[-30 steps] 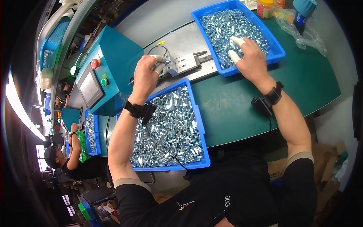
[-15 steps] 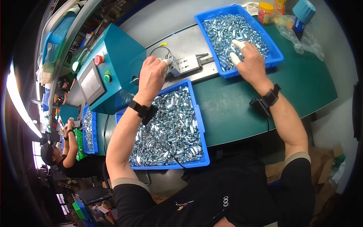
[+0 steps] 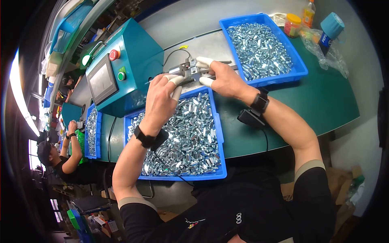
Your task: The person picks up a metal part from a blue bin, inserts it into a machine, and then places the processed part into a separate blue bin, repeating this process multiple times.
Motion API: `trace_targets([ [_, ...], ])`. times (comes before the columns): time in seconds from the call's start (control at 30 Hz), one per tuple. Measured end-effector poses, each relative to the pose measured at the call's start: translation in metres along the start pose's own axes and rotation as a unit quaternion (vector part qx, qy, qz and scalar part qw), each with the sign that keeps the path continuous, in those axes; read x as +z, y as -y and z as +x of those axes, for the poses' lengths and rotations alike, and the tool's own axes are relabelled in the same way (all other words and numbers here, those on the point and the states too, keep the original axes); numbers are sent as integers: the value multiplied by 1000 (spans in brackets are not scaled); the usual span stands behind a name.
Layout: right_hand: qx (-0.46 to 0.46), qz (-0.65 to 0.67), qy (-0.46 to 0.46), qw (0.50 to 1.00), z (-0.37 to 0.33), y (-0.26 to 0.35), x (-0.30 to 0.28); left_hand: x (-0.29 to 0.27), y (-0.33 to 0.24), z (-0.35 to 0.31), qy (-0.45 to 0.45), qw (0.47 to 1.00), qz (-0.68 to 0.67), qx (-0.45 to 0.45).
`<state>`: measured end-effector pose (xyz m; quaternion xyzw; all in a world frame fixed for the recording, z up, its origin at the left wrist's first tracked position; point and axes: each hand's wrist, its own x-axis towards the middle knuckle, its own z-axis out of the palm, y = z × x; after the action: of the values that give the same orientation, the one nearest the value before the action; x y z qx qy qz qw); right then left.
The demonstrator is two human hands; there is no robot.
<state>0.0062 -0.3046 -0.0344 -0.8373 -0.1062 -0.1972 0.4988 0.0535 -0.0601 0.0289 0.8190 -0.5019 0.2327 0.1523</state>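
Observation:
My left hand [image 3: 160,99], with white finger cots on its fingertips, is bent over the near-left end of a metal fixture [image 3: 187,69]. Its fingers are drawn together, and what they may hold is hidden. My right hand [image 3: 227,79], also in white cots, has thumb and forefinger on either side of the fixture's metal block [image 3: 195,73], gripping it. Under my left wrist is a blue tray [image 3: 221,152] heaped with small shiny metal sleeves [image 3: 184,139]. A second blue tray [image 3: 300,73] of similar parts [image 3: 261,50] stands to the far right.
A teal machine [image 3: 139,48] with a screen [image 3: 102,83], a red button [image 3: 114,54] and a green button [image 3: 121,75] stands left of the fixture. Jars, a bottle [image 3: 308,14] and a plastic bag [image 3: 330,60] sit far right. Another person [image 3: 69,160] works at far left.
My right hand has left the parts in the far tray and come left to the fixture's block. My left hand has dropped slightly nearer, its fingers now pointing at the fixture.

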Motion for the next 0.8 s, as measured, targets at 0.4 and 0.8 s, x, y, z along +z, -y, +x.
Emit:
trace_targets([
  [0.4,-4,35,14,999,4,-12,25,-36,-15,-67,4,995,-53,-90],
  [0.8,-113,-23,-53,992,-5,-25,49,-16,-12,-70,67,989,-74,-106],
])
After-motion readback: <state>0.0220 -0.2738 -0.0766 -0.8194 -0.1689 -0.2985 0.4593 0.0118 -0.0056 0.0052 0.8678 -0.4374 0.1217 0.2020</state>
